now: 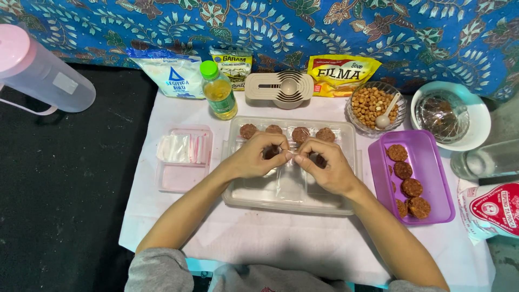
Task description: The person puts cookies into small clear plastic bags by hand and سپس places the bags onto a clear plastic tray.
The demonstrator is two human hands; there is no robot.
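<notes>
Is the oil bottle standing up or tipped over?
Upright. The oil bottle stands on the white cloth with its green cap on top, beside the flour bag.

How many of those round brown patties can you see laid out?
About 9: four in a row along the far edge of the clear tray, at, and five in the purple container. More may be hidden under the hands.

A home cooking spot set up low on the floor: a white cloth (259, 238) spread over dark flooring (65, 205) serves as the worktop, backed by a blue floral batik fabric (324, 27). Food packets, a green-capped bottle of yellow oil (219, 92), a glass bowl of peanuts (373, 105) and plastic containers of brown patties crowd it.
</notes>
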